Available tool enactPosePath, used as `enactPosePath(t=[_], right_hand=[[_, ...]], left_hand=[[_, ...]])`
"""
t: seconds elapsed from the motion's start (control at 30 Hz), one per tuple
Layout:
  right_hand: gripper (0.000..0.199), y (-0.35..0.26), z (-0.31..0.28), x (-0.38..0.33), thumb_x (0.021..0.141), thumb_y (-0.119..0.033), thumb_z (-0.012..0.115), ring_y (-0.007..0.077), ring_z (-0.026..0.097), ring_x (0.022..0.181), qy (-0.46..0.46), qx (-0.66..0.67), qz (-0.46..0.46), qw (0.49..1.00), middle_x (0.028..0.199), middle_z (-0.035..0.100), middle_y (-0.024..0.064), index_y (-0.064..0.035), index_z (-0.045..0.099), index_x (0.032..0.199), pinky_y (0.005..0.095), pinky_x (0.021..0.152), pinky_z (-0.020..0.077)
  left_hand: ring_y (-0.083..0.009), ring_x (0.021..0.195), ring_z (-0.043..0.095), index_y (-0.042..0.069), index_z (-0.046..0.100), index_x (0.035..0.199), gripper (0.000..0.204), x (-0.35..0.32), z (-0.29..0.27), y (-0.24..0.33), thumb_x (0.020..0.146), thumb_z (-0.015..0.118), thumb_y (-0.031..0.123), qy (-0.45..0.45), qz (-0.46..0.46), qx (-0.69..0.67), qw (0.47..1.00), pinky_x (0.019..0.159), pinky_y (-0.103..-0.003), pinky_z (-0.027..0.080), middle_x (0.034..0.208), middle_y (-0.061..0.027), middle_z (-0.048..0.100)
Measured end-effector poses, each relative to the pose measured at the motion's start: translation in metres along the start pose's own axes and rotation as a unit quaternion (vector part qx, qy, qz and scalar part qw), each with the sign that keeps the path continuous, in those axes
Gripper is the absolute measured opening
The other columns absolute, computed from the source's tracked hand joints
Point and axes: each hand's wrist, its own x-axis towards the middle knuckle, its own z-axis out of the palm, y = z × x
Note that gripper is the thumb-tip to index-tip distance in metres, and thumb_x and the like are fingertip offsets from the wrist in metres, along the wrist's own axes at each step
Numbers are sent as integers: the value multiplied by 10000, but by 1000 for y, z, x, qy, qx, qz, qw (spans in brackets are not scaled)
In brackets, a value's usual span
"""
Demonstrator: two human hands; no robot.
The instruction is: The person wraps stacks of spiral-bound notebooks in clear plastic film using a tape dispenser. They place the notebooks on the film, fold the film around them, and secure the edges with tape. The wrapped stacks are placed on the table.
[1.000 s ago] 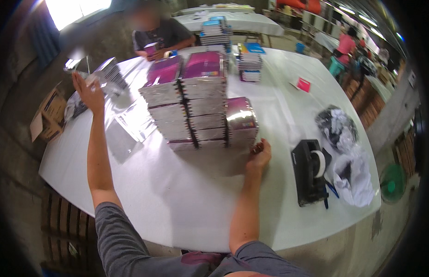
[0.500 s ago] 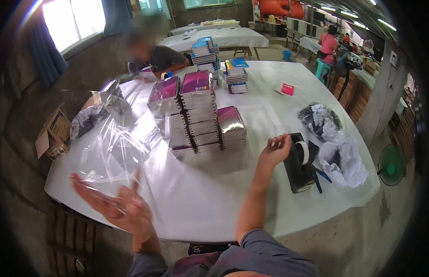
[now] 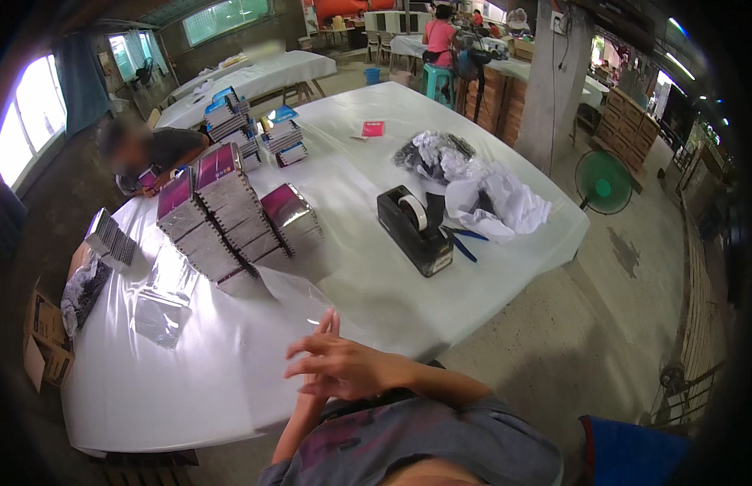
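Observation:
In front of my body, my two hands cross. My left hand (image 3: 331, 324) is mostly behind the right one, two fingertips showing above it. From those fingertips a clear plastic bag (image 3: 293, 290) stretches up toward the stacked notebooks, so the left hand seems closed on its edge. My right hand (image 3: 337, 366) lies across the left with fingers spread, and I see nothing held in it. Just beyond, purple-covered spiral notebooks (image 3: 226, 215) stand in tall stacks, with a shorter stack (image 3: 288, 212) beside them. A flat pile of clear bags (image 3: 161, 316) lies to the left.
To the right stand a black tape dispenser (image 3: 415, 231), blue-handled pliers (image 3: 465, 241) and crumpled white paper (image 3: 497, 198). Blue-covered notebooks (image 3: 280, 136) are stacked farther back. A person (image 3: 141, 158) works at the far left. A green fan (image 3: 603, 183) stands beyond the table.
My view has swung right. The right hand has left the tape dispenser and come across to the left hand. The bag has moved in close with the left hand.

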Motion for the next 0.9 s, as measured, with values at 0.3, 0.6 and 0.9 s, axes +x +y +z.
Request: enactPosePath(t=[0.3, 0.6, 0.9], right_hand=[[634, 66, 3, -60, 829, -271, 628, 288, 553, 1024, -27, -213, 230, 949, 1276, 475, 112, -218, 345, 1394, 406, 835, 462], [624, 41, 20, -45, 830, -258, 651, 191, 565, 962, 110, 84, 189, 972, 1211, 560, 101, -105, 377, 1370, 344, 860, 447], [103, 85, -22, -103, 785, -93, 690, 108, 590, 736, 335, 90, 367, 863, 757, 631, 24, -40, 603, 802, 238, 674, 470]], left_hand=[[-210, 1152, 509, 9, 465, 1298, 934, -30, 1, -5, 468, 871, 142, 134, -237, -172, 947, 839, -355, 526, 1344, -147, 447], [-313, 1223, 450, 58, 484, 1301, 865, -28, 18, 8, 523, 854, 138, 132, -107, -133, 976, 946, -388, 440, 1276, -134, 528], [-103, 708, 631, 68, 500, 1292, 705, -84, 7, -1, 649, 780, -13, 205, -258, -225, 917, 796, -323, 531, 1345, -115, 432]])
